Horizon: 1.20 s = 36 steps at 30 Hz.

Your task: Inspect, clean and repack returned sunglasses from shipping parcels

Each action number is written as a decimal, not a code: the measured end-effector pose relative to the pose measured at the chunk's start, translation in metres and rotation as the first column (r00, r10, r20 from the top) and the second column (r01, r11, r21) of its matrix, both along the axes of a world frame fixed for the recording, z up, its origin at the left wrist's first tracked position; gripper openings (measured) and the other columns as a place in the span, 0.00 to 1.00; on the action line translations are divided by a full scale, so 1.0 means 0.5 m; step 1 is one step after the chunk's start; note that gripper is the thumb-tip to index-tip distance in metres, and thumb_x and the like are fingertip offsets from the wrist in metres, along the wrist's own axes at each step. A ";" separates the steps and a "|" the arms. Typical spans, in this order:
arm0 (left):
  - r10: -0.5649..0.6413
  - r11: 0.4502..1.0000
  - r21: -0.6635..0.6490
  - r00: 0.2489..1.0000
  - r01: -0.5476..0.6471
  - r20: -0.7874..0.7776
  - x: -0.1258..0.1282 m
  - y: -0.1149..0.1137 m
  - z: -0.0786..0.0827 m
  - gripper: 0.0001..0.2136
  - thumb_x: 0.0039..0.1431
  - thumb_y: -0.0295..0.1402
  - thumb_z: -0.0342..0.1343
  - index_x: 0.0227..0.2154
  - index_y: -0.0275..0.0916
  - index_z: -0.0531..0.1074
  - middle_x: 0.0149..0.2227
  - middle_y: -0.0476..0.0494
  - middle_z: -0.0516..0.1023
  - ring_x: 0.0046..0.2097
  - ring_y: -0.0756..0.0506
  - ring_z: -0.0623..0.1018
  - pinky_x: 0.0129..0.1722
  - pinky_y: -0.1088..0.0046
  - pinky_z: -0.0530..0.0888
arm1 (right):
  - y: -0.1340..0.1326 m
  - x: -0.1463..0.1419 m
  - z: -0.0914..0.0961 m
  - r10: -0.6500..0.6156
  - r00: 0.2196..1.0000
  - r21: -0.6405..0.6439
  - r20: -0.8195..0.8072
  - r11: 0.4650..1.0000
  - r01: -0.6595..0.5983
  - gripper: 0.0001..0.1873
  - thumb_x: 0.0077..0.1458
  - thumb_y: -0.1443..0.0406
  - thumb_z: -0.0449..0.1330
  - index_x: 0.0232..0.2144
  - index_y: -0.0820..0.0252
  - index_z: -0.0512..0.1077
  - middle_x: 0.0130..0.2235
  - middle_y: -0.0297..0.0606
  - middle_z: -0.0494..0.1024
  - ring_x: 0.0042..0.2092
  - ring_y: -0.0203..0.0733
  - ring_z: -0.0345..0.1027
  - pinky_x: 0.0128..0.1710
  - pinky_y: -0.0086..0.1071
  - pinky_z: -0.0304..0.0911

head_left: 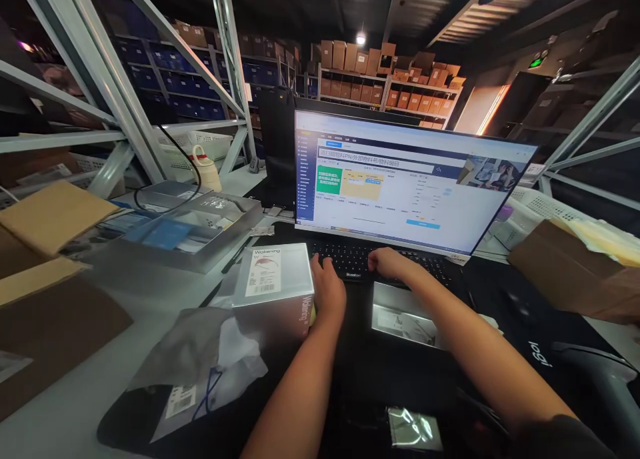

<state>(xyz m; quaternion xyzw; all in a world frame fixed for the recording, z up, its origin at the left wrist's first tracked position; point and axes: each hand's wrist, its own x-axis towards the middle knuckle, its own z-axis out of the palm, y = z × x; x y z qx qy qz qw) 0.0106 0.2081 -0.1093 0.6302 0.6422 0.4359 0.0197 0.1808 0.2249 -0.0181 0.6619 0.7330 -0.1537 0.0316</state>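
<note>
My left hand [329, 291] is at the left end of the black keyboard [345, 259], close against the right side of a silver-grey carton [290, 279] marked "Wokening". Its fingers are slightly apart and nothing shows in them. My right hand [391, 263] rests over the middle of the keyboard with its fingers curled down and no object visible in them. Below my right forearm lies an open silver box part [403, 319], partly covered by the arm. In front of the carton is a crumpled translucent bag [200, 352] with a barcode label and a blue cord.
A lit monitor [400, 185] stands behind the keyboard. Open brown cartons [60, 312] and a grey tray [215, 225] are on the left. To the right are a mouse [520, 305], a scanner [600, 372] and a brown box [560, 265]. A shiny packet [414, 429] lies nearest me.
</note>
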 end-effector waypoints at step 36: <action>0.135 0.986 -0.090 0.990 -0.138 -0.036 0.002 -0.001 -0.004 0.14 0.59 0.17 0.46 0.40 0.35 0.75 0.65 0.25 0.60 0.67 0.27 0.61 0.57 0.38 0.66 | 0.008 -0.010 -0.034 -0.002 1.000 0.272 0.003 0.962 0.001 0.09 0.64 0.64 0.62 0.45 0.60 0.75 0.57 0.43 0.72 0.58 0.49 0.65 0.58 0.49 0.64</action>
